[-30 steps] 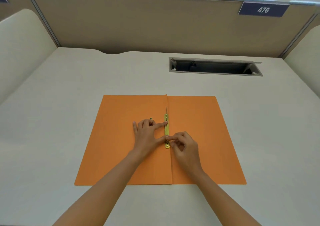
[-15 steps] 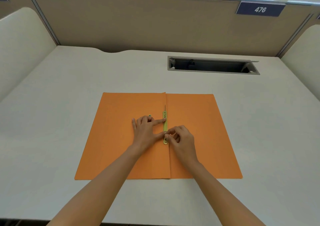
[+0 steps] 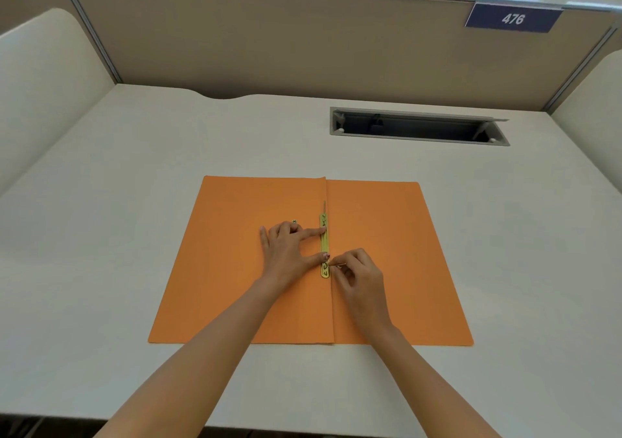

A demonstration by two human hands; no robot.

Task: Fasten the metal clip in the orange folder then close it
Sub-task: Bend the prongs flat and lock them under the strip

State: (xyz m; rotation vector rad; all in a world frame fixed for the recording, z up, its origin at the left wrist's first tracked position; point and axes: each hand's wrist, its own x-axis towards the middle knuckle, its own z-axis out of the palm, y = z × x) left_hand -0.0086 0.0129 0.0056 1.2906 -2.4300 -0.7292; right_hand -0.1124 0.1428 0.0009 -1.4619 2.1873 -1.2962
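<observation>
An orange folder lies open and flat on the desk, spine running away from me. A gold metal clip lies along the spine near the middle. My left hand rests flat on the left flap, its index finger and thumb pressing on the clip bar. My right hand sits just right of the spine, fingers curled, pinching a thin metal prong at the clip's near end. One prong points away past the bar's far end.
The white desk has beige partition walls at the back and both sides. A grey cable slot opens in the desk behind the folder. A blue "476" label hangs on the back wall.
Both hands stay at the clip with hardly any shift. The right fingers now pinch the near prong, which sticks out a little to the right. The camera view has tilted slightly.
</observation>
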